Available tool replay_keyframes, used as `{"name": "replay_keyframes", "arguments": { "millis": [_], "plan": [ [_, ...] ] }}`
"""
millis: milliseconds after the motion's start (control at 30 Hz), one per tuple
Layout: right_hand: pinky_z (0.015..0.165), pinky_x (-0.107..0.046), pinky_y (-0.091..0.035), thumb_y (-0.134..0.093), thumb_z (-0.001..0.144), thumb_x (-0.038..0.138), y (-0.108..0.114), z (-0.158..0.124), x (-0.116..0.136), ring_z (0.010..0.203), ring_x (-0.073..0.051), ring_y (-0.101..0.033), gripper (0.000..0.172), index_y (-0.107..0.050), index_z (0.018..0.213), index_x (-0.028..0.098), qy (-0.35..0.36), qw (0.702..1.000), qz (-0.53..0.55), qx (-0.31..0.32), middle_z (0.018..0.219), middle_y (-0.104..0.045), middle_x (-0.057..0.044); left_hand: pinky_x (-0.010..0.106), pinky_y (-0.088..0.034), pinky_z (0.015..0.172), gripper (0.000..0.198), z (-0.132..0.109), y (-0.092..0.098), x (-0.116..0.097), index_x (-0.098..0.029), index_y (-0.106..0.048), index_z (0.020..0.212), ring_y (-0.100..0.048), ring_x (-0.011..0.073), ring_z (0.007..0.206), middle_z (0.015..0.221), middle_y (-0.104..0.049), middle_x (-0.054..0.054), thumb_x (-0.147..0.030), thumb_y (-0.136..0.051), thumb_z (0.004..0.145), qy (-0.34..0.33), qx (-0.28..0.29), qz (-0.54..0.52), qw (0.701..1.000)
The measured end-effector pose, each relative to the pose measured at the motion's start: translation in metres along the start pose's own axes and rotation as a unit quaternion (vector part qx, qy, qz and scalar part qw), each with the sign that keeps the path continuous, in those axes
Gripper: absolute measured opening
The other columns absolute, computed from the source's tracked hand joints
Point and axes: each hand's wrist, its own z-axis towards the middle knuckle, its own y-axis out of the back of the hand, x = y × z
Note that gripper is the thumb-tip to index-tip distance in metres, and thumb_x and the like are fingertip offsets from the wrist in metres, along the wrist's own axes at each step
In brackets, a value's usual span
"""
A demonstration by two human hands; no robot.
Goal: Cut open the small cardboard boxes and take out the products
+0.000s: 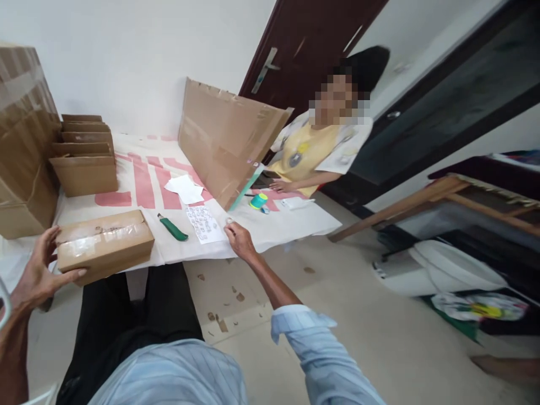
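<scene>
My left hand point(40, 273) grips the near end of a taped brown cardboard box point(105, 243) that rests at the front edge of the low table point(278, 225). My right hand point(239, 237) reaches forward to the table with fingers pinched on a small pale object beside a white sheet of printed labels point(205, 224). A green-handled utility knife point(174, 228) lies between the box and the sheet.
A row of folded cardboard boxes point(84, 154) stands at the back left beside a large carton point(23, 140). A big cardboard sheet point(228, 138) leans upright mid-table. A person in a yellow top point(312, 152) sits across, one hand near a teal tape roll point(259, 201).
</scene>
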Motion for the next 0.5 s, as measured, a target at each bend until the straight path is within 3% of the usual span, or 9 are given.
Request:
{"name": "replay_keyframes", "arguments": {
  "millis": [100, 200, 367, 500],
  "plan": [
    [0.082, -0.032, -0.048, -0.047, 0.098, 0.039, -0.014, -0.006, -0.015, 0.083, -0.021, -0.061, 0.025, -0.058, 0.081, 0.025, 0.03, 0.998, -0.042, 0.028, 0.085, -0.068, -0.006, 0.068, -0.056, 0.113, 0.103, 0.001, -0.004, 0.002, -0.041, -0.043, 0.152, -0.06, 0.0436, 0.141, 0.156, -0.059, 0.007, -0.067, -0.092, 0.066, 0.014, -0.022, -0.025, 0.999],
    [0.084, -0.031, -0.049, -0.047, 0.101, 0.032, -0.025, -0.004, -0.02, 0.088, -0.022, -0.063, 0.024, -0.062, 0.084, 0.024, 0.051, 0.996, -0.059, 0.05, 0.09, -0.07, -0.008, 0.069, -0.059, 0.109, 0.09, 0.004, -0.004, 0.002, -0.043, -0.047, 0.145, -0.063, 0.0426, 0.138, 0.145, -0.065, 0.001, -0.057, -0.092, 0.067, 0.006, -0.011, -0.037, 0.999],
    [0.086, -0.031, -0.05, -0.049, 0.103, 0.025, -0.037, -0.002, -0.023, 0.092, -0.022, -0.065, 0.024, -0.069, 0.091, 0.023, 0.076, 0.991, -0.082, 0.074, 0.096, -0.073, -0.009, 0.064, -0.062, 0.101, 0.091, 0.01, -0.003, 0.007, -0.032, -0.05, 0.134, -0.06, 0.0469, 0.138, 0.145, -0.061, 0.014, -0.041, -0.091, 0.054, 0.022, -0.028, -0.07, 0.997],
    [0.087, -0.031, -0.05, -0.047, 0.106, 0.024, -0.044, -0.002, -0.025, 0.094, -0.023, -0.066, 0.027, -0.071, 0.094, 0.023, 0.098, 0.986, -0.101, 0.09, 0.098, -0.073, -0.011, 0.063, -0.064, 0.093, 0.09, 0.013, -0.003, 0.004, -0.031, -0.05, 0.128, -0.065, 0.0467, 0.128, 0.131, -0.065, 0.014, -0.038, -0.092, 0.048, 0.034, -0.026, -0.07, 0.997]
  ]
}}
